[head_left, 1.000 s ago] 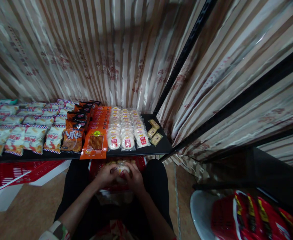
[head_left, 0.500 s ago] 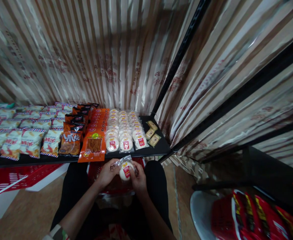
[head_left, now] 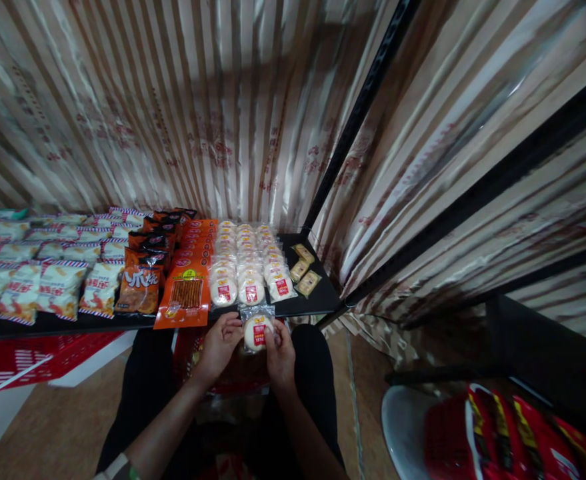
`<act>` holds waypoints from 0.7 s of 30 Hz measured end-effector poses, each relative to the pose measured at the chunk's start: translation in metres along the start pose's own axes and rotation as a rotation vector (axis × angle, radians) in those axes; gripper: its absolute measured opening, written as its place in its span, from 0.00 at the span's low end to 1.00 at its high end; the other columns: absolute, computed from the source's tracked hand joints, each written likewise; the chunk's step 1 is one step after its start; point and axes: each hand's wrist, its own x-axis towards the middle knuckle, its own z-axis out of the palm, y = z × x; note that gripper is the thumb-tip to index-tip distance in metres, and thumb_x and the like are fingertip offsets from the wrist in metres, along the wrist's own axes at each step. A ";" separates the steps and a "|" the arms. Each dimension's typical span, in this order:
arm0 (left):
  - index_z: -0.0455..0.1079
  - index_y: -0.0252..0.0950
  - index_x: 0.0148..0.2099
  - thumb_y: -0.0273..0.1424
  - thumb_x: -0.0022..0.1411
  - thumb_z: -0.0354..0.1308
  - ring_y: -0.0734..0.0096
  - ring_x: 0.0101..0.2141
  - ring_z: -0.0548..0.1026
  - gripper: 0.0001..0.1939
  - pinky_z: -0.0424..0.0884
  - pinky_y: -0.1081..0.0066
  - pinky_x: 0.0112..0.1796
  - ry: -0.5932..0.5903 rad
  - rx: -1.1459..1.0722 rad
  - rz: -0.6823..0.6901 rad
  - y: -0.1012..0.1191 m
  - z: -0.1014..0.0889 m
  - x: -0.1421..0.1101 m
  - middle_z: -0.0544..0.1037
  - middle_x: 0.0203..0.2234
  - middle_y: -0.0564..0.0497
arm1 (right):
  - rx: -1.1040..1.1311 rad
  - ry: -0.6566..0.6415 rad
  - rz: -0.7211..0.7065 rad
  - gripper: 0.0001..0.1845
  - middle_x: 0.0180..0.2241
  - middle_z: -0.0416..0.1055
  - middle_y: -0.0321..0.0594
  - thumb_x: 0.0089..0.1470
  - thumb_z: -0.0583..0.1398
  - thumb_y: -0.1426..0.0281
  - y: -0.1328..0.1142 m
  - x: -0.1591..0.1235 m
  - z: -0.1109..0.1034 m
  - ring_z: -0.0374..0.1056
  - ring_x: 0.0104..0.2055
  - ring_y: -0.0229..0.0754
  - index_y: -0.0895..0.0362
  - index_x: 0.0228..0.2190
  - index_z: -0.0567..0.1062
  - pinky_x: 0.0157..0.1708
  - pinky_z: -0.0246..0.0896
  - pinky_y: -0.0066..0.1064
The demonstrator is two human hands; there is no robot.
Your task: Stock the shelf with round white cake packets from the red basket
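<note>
A clear-wrapped round white rice cracker packet (head_left: 257,331) with a red label is held up just before the front edge of the black shelf (head_left: 300,305). My right hand (head_left: 279,357) grips its right side, thumb on the front. At the left edge of the wrapper, the curled fingers of my left hand (head_left: 220,348) pinch it. Directly behind stand rows of similar rice cracker packets (head_left: 251,291). Left of these lies a flat orange snack stick packet (head_left: 185,297). Small yellowish packets (head_left: 307,283) lie at the shelf's right end.
Brown-orange snack bags (head_left: 139,283) and white snack bags (head_left: 61,288) fill the shelf's left. Below are a red basket (head_left: 27,360) and another between my knees. A dark metal post (head_left: 343,147) rises at the right corner before a striped curtain (head_left: 213,113). Red packages (head_left: 537,433) sit lower right.
The rice cracker packet has turned from tilted to nearly upright, its label facing me, and shifted slightly right. My left fingers have slid outward to the wrapper's left edge.
</note>
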 end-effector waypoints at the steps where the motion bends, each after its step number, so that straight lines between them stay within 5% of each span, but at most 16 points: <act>1: 0.66 0.33 0.40 0.35 0.43 0.60 0.72 0.32 0.74 0.20 0.71 0.70 0.36 0.003 0.017 0.015 0.000 0.000 0.000 0.75 0.32 0.48 | 0.001 0.005 0.003 0.20 0.36 0.73 0.42 0.48 0.57 0.59 -0.001 0.000 0.000 0.70 0.36 0.42 0.58 0.41 0.69 0.32 0.67 0.31; 12: 0.69 0.32 0.38 0.33 0.52 0.53 0.70 0.35 0.74 0.12 0.71 0.70 0.37 -0.065 0.198 0.148 0.018 0.006 -0.003 0.74 0.36 0.46 | 0.038 -0.006 -0.032 0.20 0.37 0.73 0.44 0.49 0.56 0.60 -0.010 0.008 0.005 0.70 0.36 0.42 0.59 0.43 0.68 0.34 0.67 0.32; 21: 0.70 0.35 0.41 0.28 0.53 0.50 0.73 0.35 0.73 0.13 0.71 0.71 0.39 -0.096 0.288 0.244 0.027 0.036 0.005 0.74 0.37 0.49 | -0.196 0.098 -0.159 0.26 0.41 0.71 0.46 0.51 0.54 0.61 -0.015 0.032 -0.020 0.68 0.40 0.43 0.58 0.50 0.64 0.39 0.65 0.35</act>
